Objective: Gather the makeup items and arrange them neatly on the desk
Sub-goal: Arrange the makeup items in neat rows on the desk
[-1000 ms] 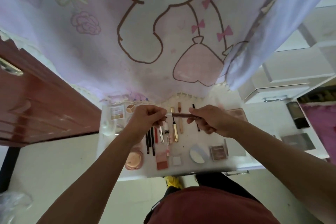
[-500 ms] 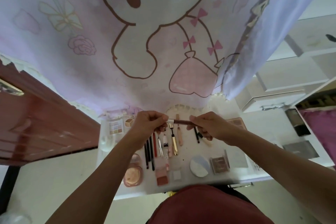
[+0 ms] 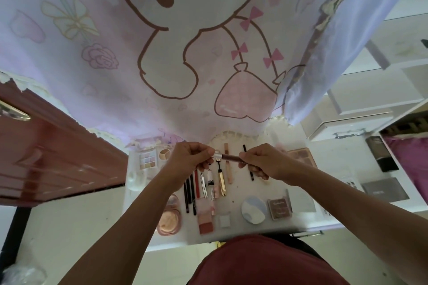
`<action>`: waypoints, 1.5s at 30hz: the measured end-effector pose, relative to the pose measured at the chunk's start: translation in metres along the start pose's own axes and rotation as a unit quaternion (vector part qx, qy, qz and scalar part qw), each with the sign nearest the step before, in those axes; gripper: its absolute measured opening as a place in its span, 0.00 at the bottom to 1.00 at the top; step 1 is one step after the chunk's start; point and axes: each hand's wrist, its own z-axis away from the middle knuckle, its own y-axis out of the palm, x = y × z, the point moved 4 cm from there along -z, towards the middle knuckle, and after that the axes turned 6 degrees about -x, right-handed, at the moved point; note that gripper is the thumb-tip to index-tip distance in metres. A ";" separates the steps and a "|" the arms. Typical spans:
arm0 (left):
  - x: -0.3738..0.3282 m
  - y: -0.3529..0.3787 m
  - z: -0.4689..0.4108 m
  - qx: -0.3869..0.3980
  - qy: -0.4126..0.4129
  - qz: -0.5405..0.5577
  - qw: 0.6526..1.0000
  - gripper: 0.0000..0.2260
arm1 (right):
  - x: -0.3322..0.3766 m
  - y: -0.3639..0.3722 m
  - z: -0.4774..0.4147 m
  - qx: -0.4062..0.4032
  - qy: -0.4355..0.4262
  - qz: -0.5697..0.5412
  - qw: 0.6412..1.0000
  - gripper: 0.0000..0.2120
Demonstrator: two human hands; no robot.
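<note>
Both hands were up over the white desk (image 3: 234, 231), sharing one slim brown makeup pen (image 3: 228, 157). The left hand (image 3: 187, 161) pinched its silver-capped end and the right hand (image 3: 261, 162) gripped the other end. The pen lay level in the air, its long axis running left to right, silver cap toward the left. Below it, a row of pencils and tubes (image 3: 203, 183) lay side by side on the desk, their lengths running away from the person, crosswise to the pen. Nearer the front edge sat a round pink compact (image 3: 169, 221), a blush palette (image 3: 205, 221) and a powder puff (image 3: 254, 209).
</note>
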 end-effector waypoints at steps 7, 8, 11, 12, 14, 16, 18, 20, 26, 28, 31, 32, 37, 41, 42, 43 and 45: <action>-0.001 0.005 0.001 0.006 -0.001 -0.007 1.000 0.03 | -0.005 0.001 0.004 -0.023 -0.016 -0.004 1.000 0.07; -0.001 0.005 0.001 0.007 0.000 -0.009 1.000 0.03 | -0.005 0.002 0.004 -0.019 -0.014 -0.003 1.000 0.10; -0.003 0.005 0.000 0.009 0.002 -0.009 1.000 0.05 | -0.005 0.003 0.005 -0.011 -0.009 -0.009 1.000 0.18; -0.003 0.004 0.000 0.009 0.003 -0.009 1.000 0.05 | -0.004 0.003 0.005 -0.012 -0.009 -0.005 1.000 0.18; -0.003 0.004 0.000 0.008 0.004 -0.009 1.000 0.05 | -0.004 0.004 0.005 -0.018 -0.015 0.014 1.000 0.13; -0.002 0.003 0.001 0.007 0.003 -0.007 1.000 0.05 | -0.003 0.005 0.006 -0.028 -0.025 0.016 0.999 0.07; -0.002 0.002 0.002 0.006 0.002 -0.006 1.000 0.04 | -0.002 0.006 0.007 -0.031 -0.029 -0.002 0.999 0.06; -0.001 0.002 0.003 0.007 0.002 -0.006 1.000 0.04 | -0.001 0.007 0.008 -0.032 -0.025 0.002 0.999 0.07; -0.001 0.002 0.003 0.009 0.005 -0.011 1.000 0.05 | -0.001 0.009 0.010 -0.026 -0.016 0.026 0.999 0.16; -0.001 0.002 0.003 0.011 0.005 -0.012 1.000 0.05 | 0.001 0.008 0.011 -0.033 -0.029 0.058 0.997 0.10; 0.001 0.002 0.003 0.010 0.002 -0.011 1.000 0.05 | -0.002 0.008 0.010 -0.035 -0.039 0.059 0.997 0.05; 0.001 0.001 0.003 0.011 0.002 -0.011 1.000 0.04 | -0.003 0.008 0.010 -0.030 -0.037 0.045 0.998 0.06; 0.002 0.000 0.003 0.014 0.003 -0.013 1.000 0.04 | 0.000 0.008 0.013 -0.037 -0.033 0.034 0.998 0.05; 0.004 0.000 0.003 0.015 0.002 -0.010 1.000 0.04 | 0.000 0.009 0.014 -0.033 -0.027 0.058 0.997 0.10; 0.004 0.000 0.003 0.016 0.002 -0.010 1.000 0.04 | 0.000 0.009 0.014 -0.037 -0.027 0.069 0.997 0.09; 0.005 0.000 0.003 0.017 0.001 -0.009 1.000 0.04 | 0.001 0.009 0.014 -0.042 -0.031 0.075 0.996 0.06; 0.005 -0.001 0.004 0.017 0.001 -0.011 1.000 0.04 | 0.001 0.009 0.012 -0.047 -0.041 0.065 0.996 0.05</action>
